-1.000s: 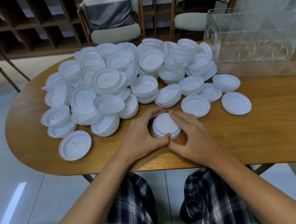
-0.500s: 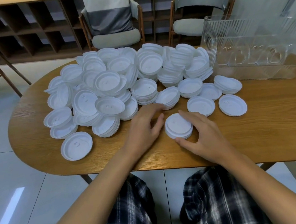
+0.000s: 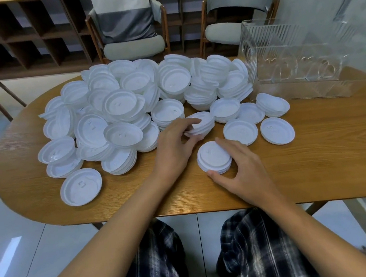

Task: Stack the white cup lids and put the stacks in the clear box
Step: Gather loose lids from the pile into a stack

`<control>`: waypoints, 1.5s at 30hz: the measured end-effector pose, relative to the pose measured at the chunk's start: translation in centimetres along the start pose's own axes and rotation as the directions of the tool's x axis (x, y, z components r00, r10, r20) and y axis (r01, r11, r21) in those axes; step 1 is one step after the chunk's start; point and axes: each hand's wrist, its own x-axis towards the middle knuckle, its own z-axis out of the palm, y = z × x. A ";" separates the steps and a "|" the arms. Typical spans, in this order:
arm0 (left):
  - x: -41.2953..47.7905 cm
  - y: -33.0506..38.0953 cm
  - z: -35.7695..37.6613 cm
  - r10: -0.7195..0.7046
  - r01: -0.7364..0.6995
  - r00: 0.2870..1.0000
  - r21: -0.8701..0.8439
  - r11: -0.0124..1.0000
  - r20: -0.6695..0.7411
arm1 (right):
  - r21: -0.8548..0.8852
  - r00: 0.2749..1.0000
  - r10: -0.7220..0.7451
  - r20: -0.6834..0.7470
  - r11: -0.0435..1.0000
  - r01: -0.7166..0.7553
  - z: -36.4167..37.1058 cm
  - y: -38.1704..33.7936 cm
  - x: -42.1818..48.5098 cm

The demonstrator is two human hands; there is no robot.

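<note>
A big heap of white cup lids [image 3: 128, 103] covers the far half of the wooden table [image 3: 316, 169]. In front of it lies a short stack of lids [image 3: 213, 157], and my right hand [image 3: 244, 172] holds this stack between thumb and fingers. My left hand [image 3: 175, 143] pinches another small stack of lids [image 3: 203, 122] at the heap's near edge, a finger on top and the thumb below. The clear box [image 3: 300, 62] stands at the back right, with no lids visible inside.
Single lids lie loose at the front left [image 3: 81, 186] and to the right [image 3: 277, 130]. Two chairs [image 3: 130, 35] and dark shelving stand behind the table. The table's near edge runs just above my knees.
My left hand let go of the short stack and reached forward to pinch another small stack at the heap's edge. My right hand slid the short stack a little to the right.
</note>
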 end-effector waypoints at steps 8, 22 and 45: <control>-2.6 2.9 -2.7 -0.292 0.293 0.954 -0.439 0.849 0.072 | 0.047 1.000 0.006 -0.018 0.999 -0.006 -0.1 -0.4 0.0; -4.5 1.9 -1.1 -0.229 0.235 0.967 -0.038 0.971 0.112 | 0.079 0.999 -0.044 -0.003 0.996 0.044 0.0 -0.2 -0.2; -4.5 1.4 -1.7 -0.093 0.127 0.947 -0.092 0.988 0.308 | 0.059 0.998 -0.051 0.036 0.997 0.049 -0.3 -0.5 -0.3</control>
